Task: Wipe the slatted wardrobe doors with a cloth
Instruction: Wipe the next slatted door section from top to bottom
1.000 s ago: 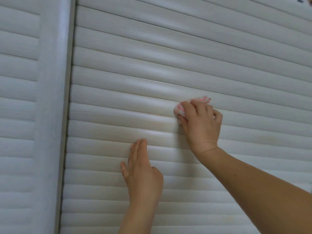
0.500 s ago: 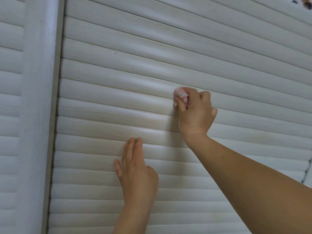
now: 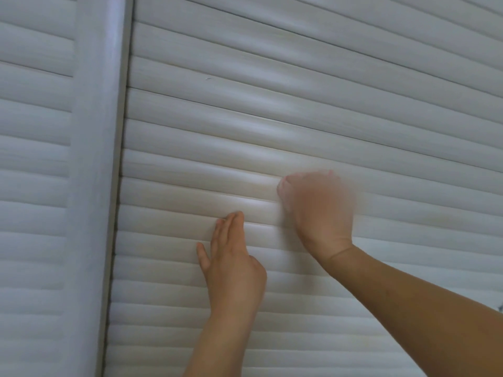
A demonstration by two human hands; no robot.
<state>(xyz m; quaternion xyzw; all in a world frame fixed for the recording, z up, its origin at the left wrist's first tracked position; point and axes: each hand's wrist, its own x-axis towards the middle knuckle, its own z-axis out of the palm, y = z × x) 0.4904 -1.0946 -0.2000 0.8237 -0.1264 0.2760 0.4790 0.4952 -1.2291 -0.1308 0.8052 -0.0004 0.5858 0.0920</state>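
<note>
Filling the view, the slatted wardrobe door (image 3: 299, 85) is mid-wipe. Left hand (image 3: 234, 270) rests flat on the slats, fingers straight. Right hand (image 3: 318, 205), blurred, curls its grip over the barely visible pink cloth (image 3: 283, 184); next it likely needs firm pressure along that slat.

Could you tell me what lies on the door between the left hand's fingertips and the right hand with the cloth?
Only bare white slats: the head view shows nothing on the stretch between the left hand and the blurred right hand.
</note>
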